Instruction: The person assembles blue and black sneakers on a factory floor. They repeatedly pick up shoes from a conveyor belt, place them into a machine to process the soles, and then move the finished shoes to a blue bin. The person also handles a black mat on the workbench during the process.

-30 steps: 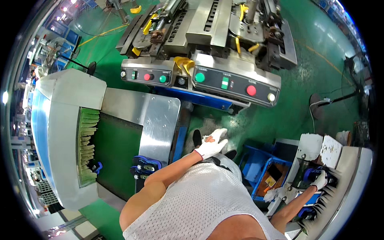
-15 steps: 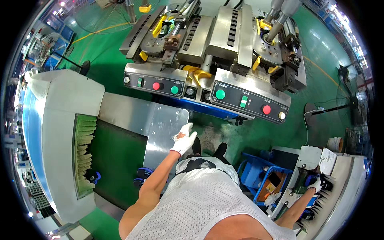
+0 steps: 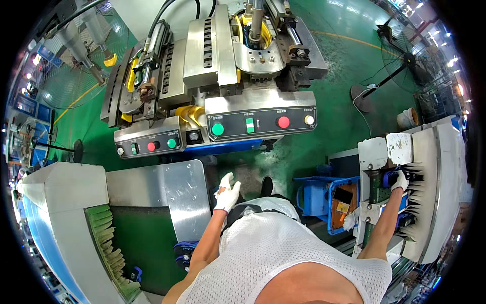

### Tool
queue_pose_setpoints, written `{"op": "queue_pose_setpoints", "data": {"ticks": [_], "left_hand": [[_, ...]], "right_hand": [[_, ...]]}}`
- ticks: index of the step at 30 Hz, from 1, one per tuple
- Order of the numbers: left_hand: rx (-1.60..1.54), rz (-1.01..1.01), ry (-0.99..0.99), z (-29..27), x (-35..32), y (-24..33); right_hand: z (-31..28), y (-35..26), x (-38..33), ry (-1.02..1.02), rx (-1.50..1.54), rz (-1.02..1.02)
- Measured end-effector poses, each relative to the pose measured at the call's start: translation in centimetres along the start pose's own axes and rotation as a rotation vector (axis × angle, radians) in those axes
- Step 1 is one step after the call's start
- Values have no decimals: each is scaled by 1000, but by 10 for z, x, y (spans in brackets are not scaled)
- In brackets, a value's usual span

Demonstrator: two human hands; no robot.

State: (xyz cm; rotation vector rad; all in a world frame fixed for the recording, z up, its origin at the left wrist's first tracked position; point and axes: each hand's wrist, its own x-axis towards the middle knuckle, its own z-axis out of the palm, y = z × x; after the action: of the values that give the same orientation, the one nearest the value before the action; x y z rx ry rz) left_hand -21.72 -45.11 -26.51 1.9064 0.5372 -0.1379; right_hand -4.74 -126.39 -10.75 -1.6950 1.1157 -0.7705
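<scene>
My left hand [image 3: 227, 194], in a white glove with a brown-stained patch, hangs in front of my waist. Its fingers are apart and hold nothing; the corner of a metal shelf is just left of it. On the right, my gloved right hand [image 3: 400, 181] reaches to a bristle-fringed opening. It is closed on a dark blue and black shoe [image 3: 390, 179], partly hidden by the hand and bristles. Another dark blue shoe [image 3: 405, 219] lies lower in that opening. Left of my body, dark shoes with blue edges [image 3: 185, 250] sit beside the metal shelf [image 3: 187, 185].
Ahead stands a two-station press machine [image 3: 258, 117] with red and green buttons. A white housing with green bristles [image 3: 105, 238] is at left, a bristled white housing [image 3: 426, 197] at right. A blue cart [image 3: 315, 196] stands near my right side. A floor fan [image 3: 407, 63] is far right.
My view has turned to the right, so the machine sits further left. My right hand stays at the shoe in the right opening. My left hand remains open before my waist.
</scene>
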Motion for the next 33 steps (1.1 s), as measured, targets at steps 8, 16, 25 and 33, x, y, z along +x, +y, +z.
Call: {"op": "queue_pose_setpoints", "data": {"ticks": [8,16,25,33], "left_hand": [[75,-15,-3,0,-4,-40],[-1,-43,6,-53,-1,-21],[143,-149,165,-142,-46,-89],[36,-432,291,-169,-63,-118]], "right_hand": [[65,-92,-293,1,-248,-639],[194,-49,-512,-983,194,-273],[285,-110,-611,-1267,424,-225],[445,-186,-578,-1237,337,-407]]}}
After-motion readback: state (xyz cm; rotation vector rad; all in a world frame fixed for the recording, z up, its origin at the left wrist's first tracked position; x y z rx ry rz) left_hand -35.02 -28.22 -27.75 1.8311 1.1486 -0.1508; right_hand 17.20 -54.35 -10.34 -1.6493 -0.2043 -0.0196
